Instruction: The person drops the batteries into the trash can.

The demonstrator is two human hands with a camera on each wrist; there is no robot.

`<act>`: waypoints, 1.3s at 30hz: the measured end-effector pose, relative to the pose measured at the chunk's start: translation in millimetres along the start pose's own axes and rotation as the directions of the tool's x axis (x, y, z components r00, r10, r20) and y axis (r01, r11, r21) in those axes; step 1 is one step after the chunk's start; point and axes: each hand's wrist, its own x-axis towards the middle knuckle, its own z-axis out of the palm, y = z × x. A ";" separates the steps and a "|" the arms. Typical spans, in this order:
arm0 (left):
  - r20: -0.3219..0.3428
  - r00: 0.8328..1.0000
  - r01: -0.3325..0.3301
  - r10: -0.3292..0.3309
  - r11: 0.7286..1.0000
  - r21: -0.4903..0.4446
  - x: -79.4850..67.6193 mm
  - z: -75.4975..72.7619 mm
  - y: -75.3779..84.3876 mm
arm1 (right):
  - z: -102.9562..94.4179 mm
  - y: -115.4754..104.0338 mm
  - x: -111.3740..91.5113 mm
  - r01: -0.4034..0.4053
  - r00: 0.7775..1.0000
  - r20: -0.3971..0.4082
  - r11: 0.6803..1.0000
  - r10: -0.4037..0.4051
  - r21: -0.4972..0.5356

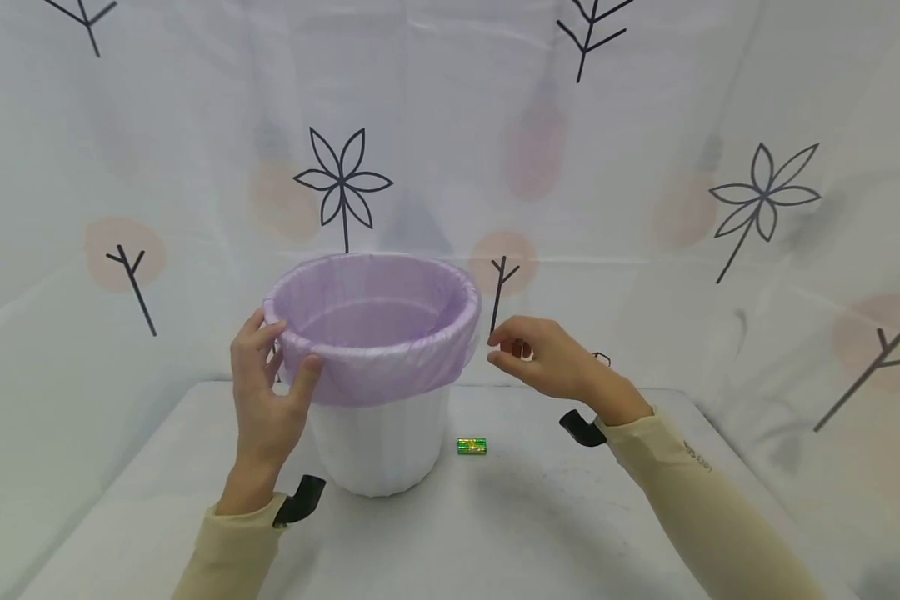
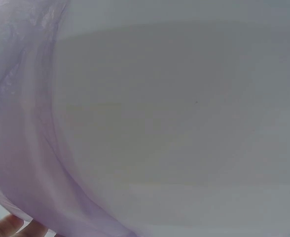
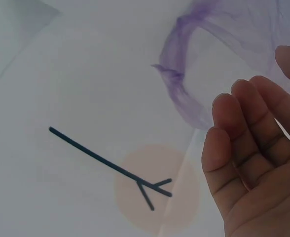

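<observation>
The left hand (image 1: 264, 398) grips the rim of the bin (image 1: 378, 433), thumb pressing on the purple bag (image 1: 375, 329) folded over it. The bin is white and ribbed and stands on the table (image 1: 540, 517). Just right of it, the right hand (image 1: 547, 360) hovers with loosely curled fingers, holding nothing.

Lilac liner (image 1: 375, 333), white bin (image 1: 378, 442) (ribbed), green-gold packet (image 1: 472, 446), tree-print backdrop (image 1: 645, 167)

Bright, even, diffuse light, faint soft shadows cast on the counter (image 1: 540, 533), wrist views washed out and blurred, edges bent by wide-angle distortion
</observation>
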 end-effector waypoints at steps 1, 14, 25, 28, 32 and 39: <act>0.002 1.000 0.002 -0.002 1.000 0.003 0.2 0.3 1.8 | 4.0 2.2 -3.6 -0.008 1.000 0.001 1.000 0.008 0.006; -0.003 1.000 -0.005 0.005 1.000 -0.005 2.6 1.7 39.4 | 53.1 25.9 -33.0 -0.127 0.990 0.071 0.990 0.123 0.059; -0.001 1.000 0.004 -0.004 1.000 0.003 2.2 1.5 37.9 | 92.8 37.4 -42.1 -0.219 0.955 0.216 0.974 0.202 0.059; -0.002 1.000 0.005 -0.005 1.000 0.002 2.4 1.5 38.9 | 104.0 42.2 -42.4 -0.238 0.945 0.250 0.968 0.213 0.077; -0.001 1.000 0.004 -0.004 1.000 0.001 3.0 1.5 40.4 | 118.0 49.8 -42.6 -0.252 0.931 0.294 0.963 0.214 0.095; 0.004 1.000 0.009 -0.010 1.000 0.017 3.4 1.2 40.1 | 135.5 58.1 -43.6 -0.285 0.909 0.338 0.956 0.246 0.072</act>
